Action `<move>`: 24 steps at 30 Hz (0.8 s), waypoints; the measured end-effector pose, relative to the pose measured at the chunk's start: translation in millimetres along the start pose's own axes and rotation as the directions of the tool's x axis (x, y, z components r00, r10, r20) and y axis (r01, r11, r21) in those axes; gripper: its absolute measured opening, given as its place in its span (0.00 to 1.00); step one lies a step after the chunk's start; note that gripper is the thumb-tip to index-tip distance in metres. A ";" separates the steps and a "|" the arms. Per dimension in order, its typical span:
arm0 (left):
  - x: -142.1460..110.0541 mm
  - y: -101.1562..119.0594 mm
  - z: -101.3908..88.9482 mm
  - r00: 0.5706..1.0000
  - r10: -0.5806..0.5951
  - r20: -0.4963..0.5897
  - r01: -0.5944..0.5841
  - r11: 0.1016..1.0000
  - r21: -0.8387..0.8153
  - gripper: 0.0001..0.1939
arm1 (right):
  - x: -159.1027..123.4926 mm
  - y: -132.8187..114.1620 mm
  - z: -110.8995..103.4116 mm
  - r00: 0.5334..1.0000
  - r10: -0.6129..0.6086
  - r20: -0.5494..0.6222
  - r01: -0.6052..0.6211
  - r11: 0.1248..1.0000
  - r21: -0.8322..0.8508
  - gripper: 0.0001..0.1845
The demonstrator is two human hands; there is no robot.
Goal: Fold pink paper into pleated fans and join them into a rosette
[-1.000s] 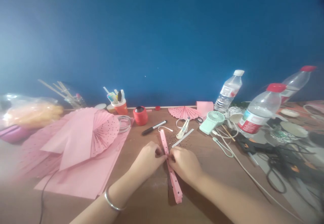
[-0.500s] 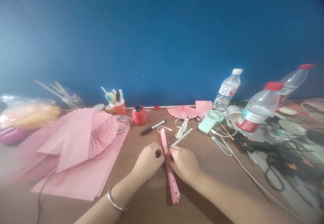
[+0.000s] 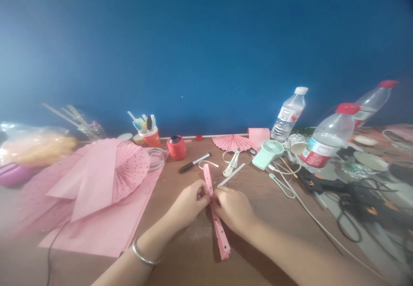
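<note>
A narrow stack of folded pink paper with dark dots [image 3: 220, 236] lies lengthwise in front of me on the brown table [image 3: 183, 260]. Around its middle, my left hand [image 3: 193, 200] pinches from the left side, fingers curled. From the right, my right hand [image 3: 232, 206] grips the same spot with its fingers closed. Whatever small thing may be between the fingertips is hidden. Just beyond the hands are a pale strip [image 3: 231, 175], a white utility knife [image 3: 231, 163], scattered dark bits and a black marker [image 3: 194, 163].
Pink sheets and pleated paper fans [image 3: 130, 172] cover the left. Behind are a cup of pens [image 3: 151, 138] and a red round container [image 3: 177, 148]. To the right are a mint handheld fan [image 3: 268, 153], plastic bottles [image 3: 332, 137], a white cable [image 3: 318, 219] and tangled black cords [image 3: 350, 221].
My left hand has shifted slightly, its fingers now a little more loosely curled against the folded paper. My right hand stays almost where it was. The view has moved slightly.
</note>
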State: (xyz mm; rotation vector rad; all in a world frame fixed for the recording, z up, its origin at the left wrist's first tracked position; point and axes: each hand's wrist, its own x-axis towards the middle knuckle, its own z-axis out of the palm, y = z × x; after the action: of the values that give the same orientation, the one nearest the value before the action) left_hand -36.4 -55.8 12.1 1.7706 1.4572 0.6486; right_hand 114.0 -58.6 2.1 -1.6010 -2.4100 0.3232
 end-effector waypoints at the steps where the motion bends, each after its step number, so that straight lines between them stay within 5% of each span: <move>1: 0.2 0.3 -0.4 1.000 -0.013 0.007 0.013 0.997 -0.076 0.04 | 0.0 0.0 -0.1 1.000 -0.005 -0.005 0.005 1.000 0.002 0.07; 7: 2.0 6.5 -16.0 0.975 -0.071 0.210 0.174 0.831 -0.528 0.04 | 0.2 0.4 2.1 1.000 0.013 0.015 -0.013 1.000 -0.003 0.07; 16: 2.7 49.1 -56.7 0.997 0.071 -0.016 -0.072 0.946 -0.317 0.04 | 0.4 -1.1 1.6 1.000 0.014 0.008 -0.014 1.000 0.004 0.06; 24: -3.7 104.7 -73.8 0.932 0.238 -0.272 -0.311 0.911 -0.271 0.03 | 0.4 1.1 4.6 0.999 -0.018 -0.033 0.018 1.000 0.011 0.05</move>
State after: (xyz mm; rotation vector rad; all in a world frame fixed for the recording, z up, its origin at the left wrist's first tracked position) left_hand -31.6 -51.3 140.1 1.7039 1.1766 1.2026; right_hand 113.4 -58.0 -2.6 -1.5665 -2.3924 0.3036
